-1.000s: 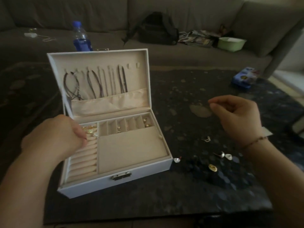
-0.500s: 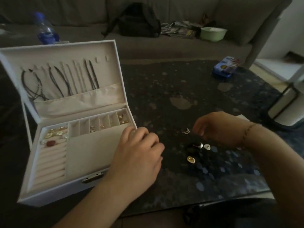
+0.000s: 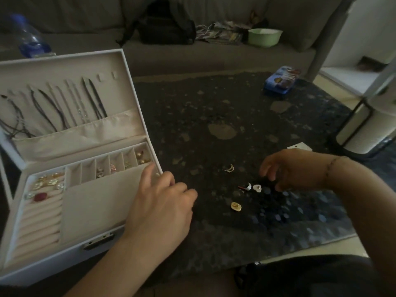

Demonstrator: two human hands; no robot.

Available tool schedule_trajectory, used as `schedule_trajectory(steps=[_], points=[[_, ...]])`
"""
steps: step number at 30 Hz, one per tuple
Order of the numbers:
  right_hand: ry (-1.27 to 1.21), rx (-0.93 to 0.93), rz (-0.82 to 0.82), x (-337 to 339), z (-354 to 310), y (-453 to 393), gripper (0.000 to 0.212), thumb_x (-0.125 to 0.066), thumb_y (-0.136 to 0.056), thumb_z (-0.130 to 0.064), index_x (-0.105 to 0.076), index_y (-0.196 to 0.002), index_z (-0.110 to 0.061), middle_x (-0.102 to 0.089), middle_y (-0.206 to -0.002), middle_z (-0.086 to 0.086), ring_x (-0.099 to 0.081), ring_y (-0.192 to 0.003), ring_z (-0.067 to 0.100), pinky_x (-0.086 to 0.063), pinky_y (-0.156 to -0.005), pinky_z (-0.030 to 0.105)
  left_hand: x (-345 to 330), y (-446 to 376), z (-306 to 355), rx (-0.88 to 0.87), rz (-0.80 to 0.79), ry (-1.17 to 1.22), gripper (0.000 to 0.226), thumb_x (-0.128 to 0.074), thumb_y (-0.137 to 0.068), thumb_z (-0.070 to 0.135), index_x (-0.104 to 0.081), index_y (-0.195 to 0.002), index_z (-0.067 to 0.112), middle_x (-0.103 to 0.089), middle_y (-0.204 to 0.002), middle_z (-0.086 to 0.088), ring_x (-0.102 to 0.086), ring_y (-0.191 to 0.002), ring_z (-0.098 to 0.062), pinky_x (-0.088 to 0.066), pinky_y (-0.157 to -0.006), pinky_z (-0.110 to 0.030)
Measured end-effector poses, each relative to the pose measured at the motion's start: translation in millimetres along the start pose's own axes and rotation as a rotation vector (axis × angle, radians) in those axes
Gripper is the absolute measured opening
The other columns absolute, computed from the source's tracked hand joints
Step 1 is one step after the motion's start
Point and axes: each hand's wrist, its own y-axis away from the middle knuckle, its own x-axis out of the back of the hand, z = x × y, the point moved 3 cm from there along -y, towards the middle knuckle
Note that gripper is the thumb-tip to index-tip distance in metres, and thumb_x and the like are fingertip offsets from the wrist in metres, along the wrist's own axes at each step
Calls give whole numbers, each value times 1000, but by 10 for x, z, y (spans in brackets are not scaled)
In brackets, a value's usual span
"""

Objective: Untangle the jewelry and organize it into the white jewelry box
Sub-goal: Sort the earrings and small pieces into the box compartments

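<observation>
Resting left hand at jewelry box edge

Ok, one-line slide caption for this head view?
Hands hover beside open white jewelry box, loose earrings on dark table.

Up on the grey couch, a black backpack sits beside a heap of magazines, and a green bowl is just right of those. A blue water bottle stands behind the lid. Far across the dark patterned table, there's a blue tin.
</observation>
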Motion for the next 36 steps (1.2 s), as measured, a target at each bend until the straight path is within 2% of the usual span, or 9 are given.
schedule_trajectory(steps=[5, 13, 17, 21, 24, 27, 30, 33, 36], points=[[3, 62, -22, -119, -79, -64, 31, -73, -84, -24, -59, -109, -36, -63, -96, -13, -61, -85, 0, -49, -80, 20, 1, 1, -14, -15, -61, -29, 13, -71, -78, 38, -76, -83, 28, -69, -78, 10, -60, -83, -21, -38, -103, -60], [-30, 70, -14, -102, -92, -83, 31, -71, -85, -20, -59, -109, -36, -64, -96, -14, -60, -87, -1, -44, -75, 16, -38, -1, -17, -32, -14, -60, 7, -73, -79, 32, -76, -79, 25, -68, -75, 7, -61, -81, -23, -40, -102, -59], [-23, 40, 69, -8, -41, -69, 31, -68, -88, -19, -58, -111, -37, -63, -99, -15, -56, -86, -4, -43, -79, 18, -23, -1, -4, -44, 19, -64, 8, -73, -79, 32, -74, -78, 25, -67, -75, 6, -61, -79, -23, -42, -101, -58], [72, 201, 77, -55, -341, 6, 27, -72, -85, -28, -62, -107, -39, -56, -103, -18, -53, -92, -2, -43, -78, 15, -21, -5, -5, -44, 24, -70, 9, -74, -78, 32, -74, -81, 24, -68, -76, 5, -62, -79, -23, -44, -99, -58], [228, 342, 43, -163, -672, 75, 34, -71, -83, -39, -57, -114, -43, -52, -106, -19, -50, -100, 0, -48, -87, 25, -24, -7, -3, -56, 4, -59, 13, -80, -73, 33, -75, -82, 24, -69, -77, 5, -64, -80, -24, -45, -98, -60], [336, 318, -17, -256, -852, 78, 36, -67, -85, -49, -53, -117, -42, -54, -102, -19, -52, -101, 6, -49, -88, 32, -29, 1, -5, -77, 8, -35, 14, -82, -72, 33, -76, -83, 26, -70, -79, 5, -63, -80, -23, -44, -99, -60], [398, 283, -9, -314, -926, 42, 26, -62, -89, -46, -56, -113, -37, -52, -98, -16, -55, -100, 11, -50, -87, 33, -33, 20, -15, -84, 18, -2, 15, -78, -76, 38, -75, -85, 27, -70, -81, 7, -62, -83, -21, -40, -103, -59], [302, 326, 35, -257, -939, 35, 12, -57, -93, -33, -62, -104, -34, -57, -100, -16, -57, -96, 5, -51, -88, 28, -2, 39, -28, -56, 65, 106, 22, -65, -82, 49, -73, -92, 31, -68, -91, 14, -59, -94, -14, -34, -109, -55], [-193, 410, 146, -81, -922, 54, 13, -67, -89, -22, -67, -99, -30, -68, -91, -7, -64, -82, 3, -54, -78, 18, 85, 56, -85, 81, 257, 400, 29, -63, -85, 50, -69, -107, 31, -65, -100, 18, -57, -102, -6, -33, -112, -51]])
